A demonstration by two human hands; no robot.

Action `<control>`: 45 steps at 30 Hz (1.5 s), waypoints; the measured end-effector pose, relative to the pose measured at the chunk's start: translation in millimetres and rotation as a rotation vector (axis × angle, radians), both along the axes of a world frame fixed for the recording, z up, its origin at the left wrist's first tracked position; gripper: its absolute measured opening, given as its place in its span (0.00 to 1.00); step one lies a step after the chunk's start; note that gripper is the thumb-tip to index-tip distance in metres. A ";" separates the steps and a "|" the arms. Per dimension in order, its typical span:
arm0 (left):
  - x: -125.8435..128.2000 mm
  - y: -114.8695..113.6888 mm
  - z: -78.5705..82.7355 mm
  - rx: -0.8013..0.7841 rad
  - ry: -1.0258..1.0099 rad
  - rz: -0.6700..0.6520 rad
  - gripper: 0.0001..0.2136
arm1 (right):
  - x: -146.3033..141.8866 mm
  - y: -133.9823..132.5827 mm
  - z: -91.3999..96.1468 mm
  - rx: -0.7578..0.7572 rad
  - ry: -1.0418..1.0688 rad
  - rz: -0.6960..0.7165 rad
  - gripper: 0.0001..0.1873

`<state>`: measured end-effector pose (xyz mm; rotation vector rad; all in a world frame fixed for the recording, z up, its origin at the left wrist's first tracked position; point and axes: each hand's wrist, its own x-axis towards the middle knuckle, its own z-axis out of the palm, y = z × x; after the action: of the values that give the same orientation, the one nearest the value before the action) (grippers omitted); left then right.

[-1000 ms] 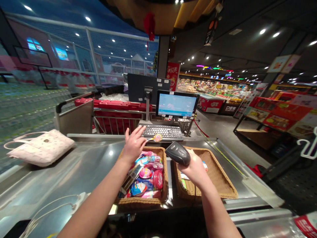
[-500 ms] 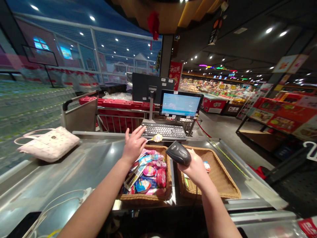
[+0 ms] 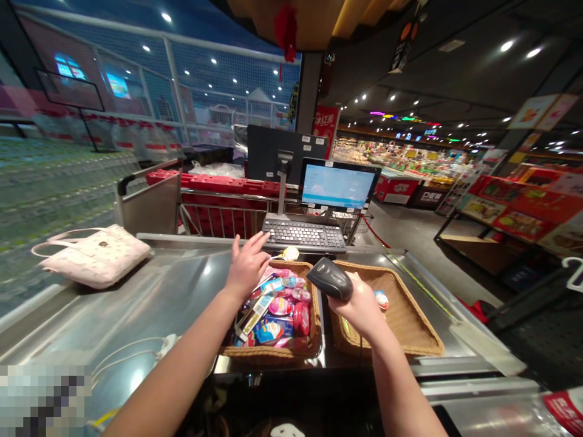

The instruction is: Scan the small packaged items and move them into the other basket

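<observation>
Left hand (image 3: 248, 267) open, fingers spread, one lollipop (image 3: 290, 254) just beside its thumb, above one wicker basket (image 3: 268, 353) packed with packaged items. Right hand (image 3: 359, 303) closed around one barcode scanner (image 3: 329, 278) over a second wicker basket (image 3: 401, 309) with open room. Both baskets sit side by side on a steel counter (image 3: 150, 285), one keyboard (image 3: 304, 235) just beyond their far rims.

Left hand (image 3: 248, 266) open, right hand (image 3: 359, 306) curled
</observation>
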<state>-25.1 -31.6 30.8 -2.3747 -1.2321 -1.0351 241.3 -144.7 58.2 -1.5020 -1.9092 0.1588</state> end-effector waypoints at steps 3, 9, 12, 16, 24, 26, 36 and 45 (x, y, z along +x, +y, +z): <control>-4.9 2.4 -10.1 -0.044 0.024 -0.003 0.09 | -1.9 1.2 -5.4 -0.030 0.001 0.005 0.08; -14.7 12.2 -42.0 -0.169 0.082 0.019 0.10 | -9.2 3.3 -11.8 -0.053 0.015 0.015 0.07; -17.2 16.1 -59.4 -0.245 0.108 0.033 0.10 | -13.3 4.4 -13.9 -0.062 0.012 0.020 0.05; -18.3 18.8 -78.8 -0.322 0.144 0.053 0.10 | -16.1 5.7 -17.8 -0.098 0.023 0.010 0.04; -14.2 25.2 -95.2 -0.379 0.118 0.103 0.11 | -10.2 4.3 -25.1 -0.151 0.053 -0.001 0.03; -8.3 27.4 -91.4 -0.357 0.087 0.092 0.13 | -5.2 3.6 -26.0 -0.156 0.059 -0.017 0.04; 75.5 39.1 -65.6 -0.331 0.074 -0.147 0.12 | 63.0 -14.7 -33.1 -0.131 0.038 -0.246 0.05; 214.6 42.7 -66.2 -0.307 0.259 -0.437 0.11 | 152.8 -45.5 -32.0 -0.107 0.035 -0.447 0.07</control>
<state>189.5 11.1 -35.4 -2.9914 -0.8480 -0.6411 394.1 -190.2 26.2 -1.9430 -1.5118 0.0836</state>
